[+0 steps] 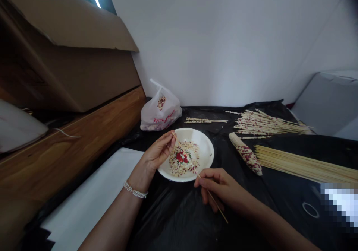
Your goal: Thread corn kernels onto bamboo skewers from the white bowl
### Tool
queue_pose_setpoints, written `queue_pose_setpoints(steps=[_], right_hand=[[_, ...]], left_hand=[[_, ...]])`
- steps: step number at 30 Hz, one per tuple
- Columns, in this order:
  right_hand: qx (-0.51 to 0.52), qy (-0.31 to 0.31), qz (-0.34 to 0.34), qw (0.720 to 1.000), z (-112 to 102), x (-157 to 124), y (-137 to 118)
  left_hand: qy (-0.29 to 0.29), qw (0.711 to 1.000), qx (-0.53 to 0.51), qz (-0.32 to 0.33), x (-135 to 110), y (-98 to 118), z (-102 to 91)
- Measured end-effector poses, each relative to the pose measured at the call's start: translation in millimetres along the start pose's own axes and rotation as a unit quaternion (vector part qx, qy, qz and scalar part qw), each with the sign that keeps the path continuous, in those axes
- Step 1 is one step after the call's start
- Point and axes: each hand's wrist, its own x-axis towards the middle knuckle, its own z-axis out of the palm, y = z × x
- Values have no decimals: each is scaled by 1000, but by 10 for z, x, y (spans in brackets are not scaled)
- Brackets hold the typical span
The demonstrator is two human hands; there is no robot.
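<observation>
I am holding my left hand over the left side of the bowl, its fingertips closed on a small pale piece, probably a kernel, too small to be sure. My right hand is curling loosely by the near right rim, thumb and forefinger pinching a thin stick; its tip is barely peeking past them, its other end slanting toward me. The loose kernels are lying in the bowl, around a printed red flower.

For good handling, I am favouring a grip close to the stick's tip for control, a light pinch so the piece isn't slipping, and both hands near the bowl so drops are landing inside.

Counting the tabletop, I am finding one bowl, one plastic bag at far left, one cob to the right, and one stick in hand. A small group of strung sticks, seemingly two, is lying beyond the bowl. The strung pile at far right, the bare sticks and the kernels are defying an exact count.
</observation>
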Motion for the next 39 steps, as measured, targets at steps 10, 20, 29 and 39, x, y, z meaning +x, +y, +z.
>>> queue_pose_setpoints(steps=[10, 20, 29, 39], right_hand=[[7, -2, -3, 1000, -7, 22, 11], [14, -4, -7, 1000, -3, 3, 24], [4, -8, 3, 1000, 7, 11, 12], [10, -8, 8, 1000, 16, 3, -2]], left_hand=[[-24, 1000, 0, 0, 21, 1, -27], [-28, 997, -64, -18, 51, 20, -68], [-31, 996, -78, -26, 66, 14, -77], [-40, 999, -28, -9, 46, 8, -62]])
